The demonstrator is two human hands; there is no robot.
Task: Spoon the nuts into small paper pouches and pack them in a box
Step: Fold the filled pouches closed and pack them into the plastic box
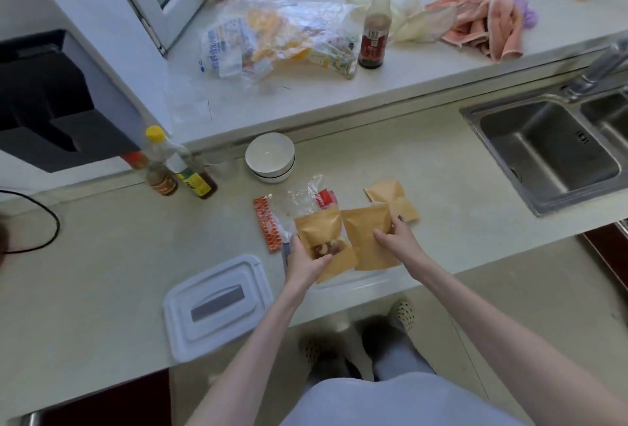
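Looks like packing time: left hand (303, 260) holds a filled pouch (323, 238), nuts showing in its window, mid-frame over the tabletop (102, 255). Right hand (396, 238) pinches a second pouch (368, 238) beside it. Next they'd go in a box, probably the clear one under them; white lid (217, 303) sits lower left.

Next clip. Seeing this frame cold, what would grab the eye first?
At the counter's front edge, the left hand grips a brown pouch whose window shows nuts, while the right hand holds a second pouch beside it. More pouches lie just behind, and a white lid lies on the counter to the left. Farther back, a tall bottle stands beside a crumpled plastic bag on the upper ledge.
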